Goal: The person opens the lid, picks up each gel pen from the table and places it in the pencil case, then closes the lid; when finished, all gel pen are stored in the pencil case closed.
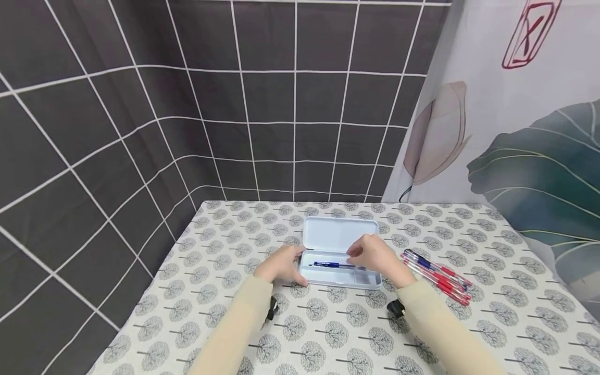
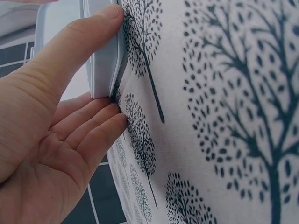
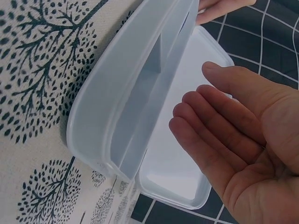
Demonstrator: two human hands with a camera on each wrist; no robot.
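A pale blue pencil case (image 1: 342, 284) lies on the cloth with its hinged lid (image 1: 337, 233) folded back. Inside, a blue pen (image 1: 326, 264) rests lengthwise in the tray. My left hand (image 1: 280, 264) holds the left end of the case; in the left wrist view the thumb (image 2: 106, 16) presses along its front wall, the other fingers behind the end. My right hand (image 1: 375, 255) is over the right part of the tray. In the right wrist view its fingers (image 3: 205, 121) are loosely bent, with nothing between them and the thumb.
To the right of the case lies a loose bunch of pens with red, blue and black parts (image 1: 440, 278). A tree-print cloth (image 1: 335, 333) covers the table. A dark gridded curtain (image 1: 267, 140) hangs behind and at left, a leaf-print one (image 1: 529, 172) at right.
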